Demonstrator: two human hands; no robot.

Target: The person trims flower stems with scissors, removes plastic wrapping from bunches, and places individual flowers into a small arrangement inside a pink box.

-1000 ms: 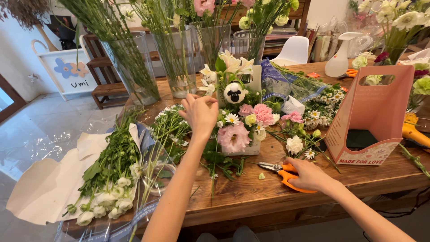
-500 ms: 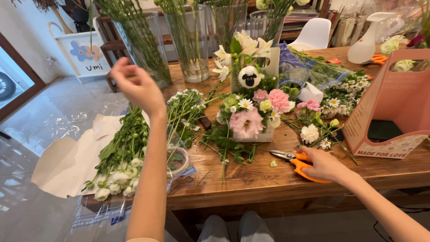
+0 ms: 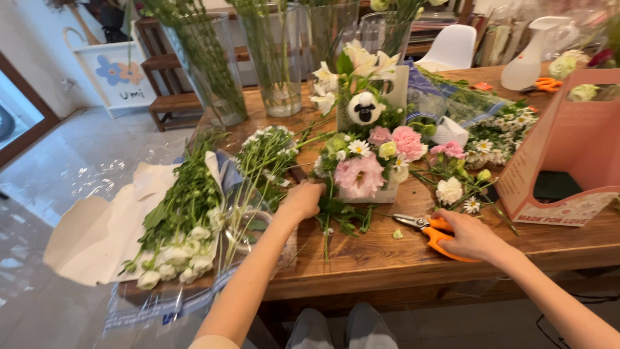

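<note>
The left hand [image 3: 302, 201] closes on cut stems [image 3: 336, 216] beside the arrangement [image 3: 365, 169], while the right hand [image 3: 470, 236] grips orange scissors [image 3: 431, 229], ready for trimming.

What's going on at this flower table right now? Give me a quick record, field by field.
Left hand: down among loose green stems beside the flower arrangement
Right hand: resting on orange scissors, flat on the wooden table
Left of hands: white-bud bunch on wrapping paper
Right: pink box, open side facing the person
Back: glass vases of greenery
</note>
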